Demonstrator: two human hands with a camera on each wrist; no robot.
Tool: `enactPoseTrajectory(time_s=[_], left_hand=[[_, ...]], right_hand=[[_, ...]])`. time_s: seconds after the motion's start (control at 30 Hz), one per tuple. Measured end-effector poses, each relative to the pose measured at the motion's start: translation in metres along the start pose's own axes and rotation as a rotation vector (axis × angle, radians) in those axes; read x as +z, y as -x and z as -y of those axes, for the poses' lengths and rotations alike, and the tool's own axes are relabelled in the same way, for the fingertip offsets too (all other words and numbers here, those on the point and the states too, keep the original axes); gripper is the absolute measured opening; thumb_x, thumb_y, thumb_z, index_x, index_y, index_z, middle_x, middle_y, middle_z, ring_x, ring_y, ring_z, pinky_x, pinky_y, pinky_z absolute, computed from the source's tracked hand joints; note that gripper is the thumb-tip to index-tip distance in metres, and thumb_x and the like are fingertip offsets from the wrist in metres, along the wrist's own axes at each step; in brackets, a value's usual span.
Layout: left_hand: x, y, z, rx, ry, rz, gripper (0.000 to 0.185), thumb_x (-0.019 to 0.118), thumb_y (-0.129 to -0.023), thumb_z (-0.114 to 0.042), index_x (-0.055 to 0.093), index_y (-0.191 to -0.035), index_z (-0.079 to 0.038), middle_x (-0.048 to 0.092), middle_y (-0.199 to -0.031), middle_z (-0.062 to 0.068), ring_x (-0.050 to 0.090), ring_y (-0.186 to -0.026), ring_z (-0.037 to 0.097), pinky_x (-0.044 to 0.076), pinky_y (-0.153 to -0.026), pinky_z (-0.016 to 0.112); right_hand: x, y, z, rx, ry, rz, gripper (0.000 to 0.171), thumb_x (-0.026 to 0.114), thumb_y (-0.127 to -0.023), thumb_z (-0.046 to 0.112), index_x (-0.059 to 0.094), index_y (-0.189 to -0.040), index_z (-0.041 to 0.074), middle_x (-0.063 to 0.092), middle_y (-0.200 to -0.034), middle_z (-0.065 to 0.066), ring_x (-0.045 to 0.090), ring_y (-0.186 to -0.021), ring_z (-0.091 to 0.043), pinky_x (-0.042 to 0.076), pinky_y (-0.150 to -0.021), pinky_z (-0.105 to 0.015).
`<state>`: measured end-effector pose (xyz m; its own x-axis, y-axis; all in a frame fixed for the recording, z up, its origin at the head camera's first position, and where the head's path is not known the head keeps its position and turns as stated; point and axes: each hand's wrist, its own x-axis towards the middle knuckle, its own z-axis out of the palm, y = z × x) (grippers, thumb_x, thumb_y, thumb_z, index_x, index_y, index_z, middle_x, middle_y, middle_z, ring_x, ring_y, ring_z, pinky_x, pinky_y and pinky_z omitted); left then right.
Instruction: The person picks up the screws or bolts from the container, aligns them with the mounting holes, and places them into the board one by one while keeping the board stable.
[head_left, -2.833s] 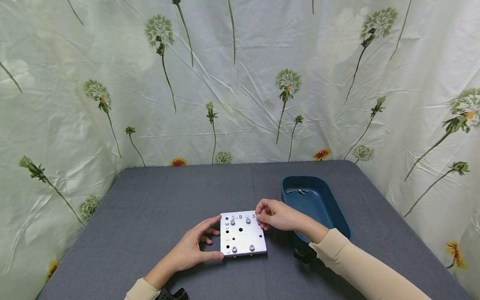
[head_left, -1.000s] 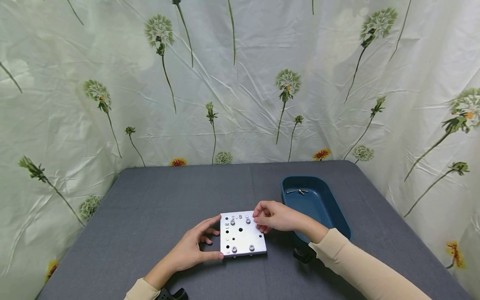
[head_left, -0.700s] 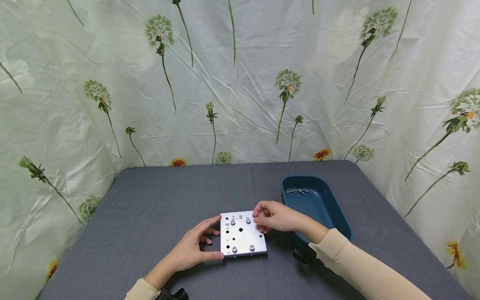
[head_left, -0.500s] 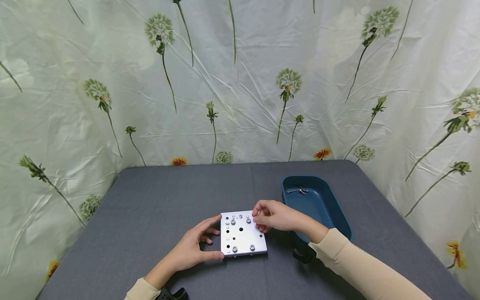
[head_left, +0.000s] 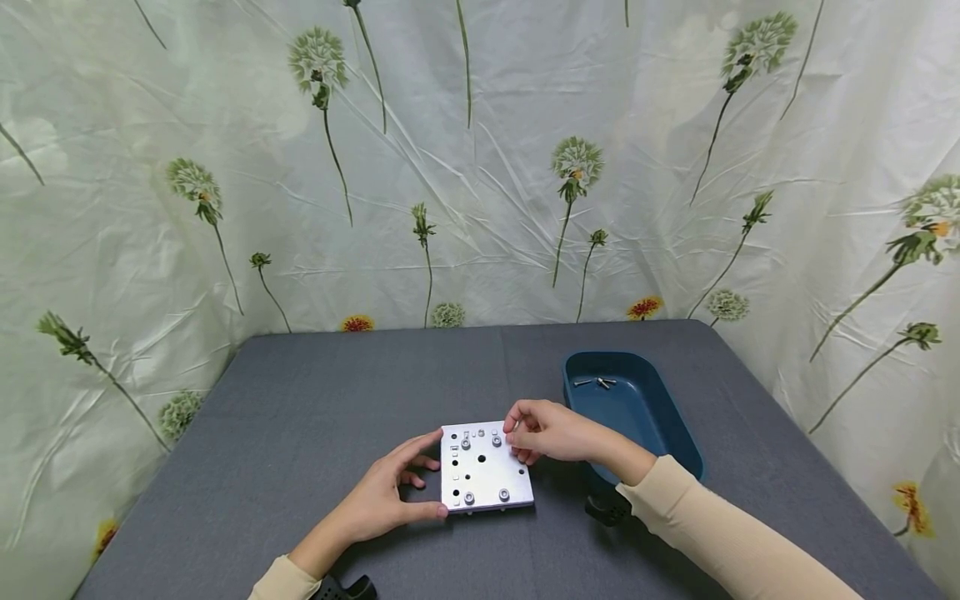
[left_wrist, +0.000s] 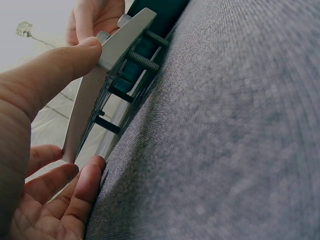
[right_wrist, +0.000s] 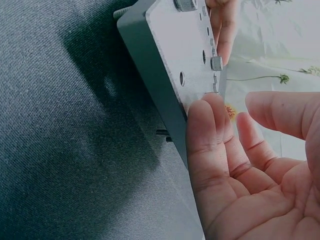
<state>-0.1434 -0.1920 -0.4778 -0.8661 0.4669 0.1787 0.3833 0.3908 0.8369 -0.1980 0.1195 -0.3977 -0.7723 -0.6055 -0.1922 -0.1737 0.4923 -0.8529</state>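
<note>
A square metal plate (head_left: 483,468) with holes and several screw heads lies on the grey table. My left hand (head_left: 386,493) grips its left edge, thumb (left_wrist: 60,75) on the near corner and fingers (left_wrist: 75,185) along the side. The plate (left_wrist: 117,55) stands a little off the cloth on screw shanks (left_wrist: 142,61). My right hand (head_left: 543,432) is at the far right corner of the plate (right_wrist: 167,60). Its fingertips (right_wrist: 207,130) touch the edge beside a screw head (right_wrist: 216,63), with the thumb held apart. Whether anything lies under those fingertips is hidden.
A dark blue tray (head_left: 660,433) stands right of the plate, behind my right forearm, with a few loose screws (head_left: 596,383) at its far end. The grey table (head_left: 315,392) is ringed by a flowered curtain (head_left: 480,167). Black wrist mounts (head_left: 606,508) sit under both wrists.
My right hand has crept slightly left over the plate's far right corner. The left hand and the plate have stayed put.
</note>
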Motion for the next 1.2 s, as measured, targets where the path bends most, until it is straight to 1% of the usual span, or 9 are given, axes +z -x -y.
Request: enactPoseTrajectory(time_s=[0.27, 0.37, 0.63, 0.83, 1.07, 1.13, 1.2], left_hand=[[0.000, 0.000, 0.001, 0.003, -0.001, -0.001, 0.097, 0.095, -0.083, -0.039, 0.045, -0.163, -0.014, 0.055, -0.158, 0.013, 0.067, -0.122, 0.020, 0.057, -0.090, 0.024], [0.000, 0.000, 0.000, 0.001, 0.001, -0.002, 0.097, 0.095, -0.083, -0.039, 0.045, -0.163, -0.014, 0.055, -0.158, 0.013, 0.067, -0.122, 0.020, 0.057, -0.090, 0.024], [0.000, 0.000, 0.000, 0.004, 0.002, -0.006, 0.096, 0.095, -0.084, -0.037, 0.045, -0.163, -0.014, 0.056, -0.157, 0.013, 0.067, -0.121, 0.020, 0.057, -0.090, 0.025], [0.000, 0.000, 0.001, 0.017, 0.004, -0.008, 0.096, 0.095, -0.084, -0.036, 0.045, -0.163, -0.013, 0.056, -0.157, 0.014, 0.067, -0.121, 0.020, 0.057, -0.090, 0.025], [-0.001, 0.000, 0.001, 0.023, 0.007, -0.007, 0.096, 0.094, -0.084, -0.036, 0.045, -0.163, -0.013, 0.057, -0.157, 0.013, 0.067, -0.122, 0.021, 0.057, -0.090, 0.025], [-0.001, 0.000, 0.001, 0.022, 0.008, -0.007, 0.096, 0.094, -0.084, -0.036, 0.045, -0.163, -0.013, 0.056, -0.157, 0.013, 0.067, -0.122, 0.020, 0.057, -0.090, 0.025], [0.000, 0.000, 0.001, 0.020, 0.008, -0.006, 0.096, 0.094, -0.084, -0.036, 0.045, -0.163, -0.013, 0.056, -0.158, 0.013, 0.067, -0.122, 0.020, 0.057, -0.090, 0.025]], right_hand=[[-0.002, 0.001, 0.003, 0.006, -0.005, 0.012, 0.015, 0.064, -0.107, 0.012, 0.063, -0.116, 0.000, 0.071, -0.091, -0.007, 0.068, -0.080, -0.015, 0.065, -0.080, -0.041], [-0.004, 0.001, 0.004, 0.002, -0.012, 0.019, 0.016, 0.064, -0.107, 0.013, 0.064, -0.116, -0.001, 0.071, -0.092, -0.008, 0.068, -0.081, -0.016, 0.065, -0.081, -0.042], [-0.009, 0.004, 0.004, -0.005, -0.023, 0.013, 0.017, 0.064, -0.108, 0.013, 0.064, -0.117, -0.001, 0.070, -0.093, -0.008, 0.069, -0.083, -0.018, 0.064, -0.084, -0.048], [-0.015, 0.006, 0.006, -0.008, -0.042, 0.001, 0.023, 0.063, -0.109, 0.013, 0.062, -0.121, -0.007, 0.071, -0.097, -0.015, 0.069, -0.084, -0.019, 0.063, -0.087, -0.053], [-0.021, 0.009, 0.010, -0.011, -0.036, -0.006, 0.024, 0.062, -0.109, 0.014, 0.061, -0.122, -0.007, 0.071, -0.099, -0.014, 0.069, -0.085, -0.018, 0.063, -0.087, -0.051], [-0.022, 0.010, 0.010, -0.016, -0.041, -0.005, 0.024, 0.061, -0.110, 0.014, 0.061, -0.122, -0.007, 0.071, -0.099, -0.016, 0.069, -0.085, -0.018, 0.063, -0.088, -0.050], [-0.023, 0.010, 0.010, -0.028, -0.044, 0.001, 0.025, 0.061, -0.110, 0.013, 0.060, -0.122, -0.008, 0.071, -0.101, -0.019, 0.069, -0.086, -0.018, 0.064, -0.087, -0.046]])
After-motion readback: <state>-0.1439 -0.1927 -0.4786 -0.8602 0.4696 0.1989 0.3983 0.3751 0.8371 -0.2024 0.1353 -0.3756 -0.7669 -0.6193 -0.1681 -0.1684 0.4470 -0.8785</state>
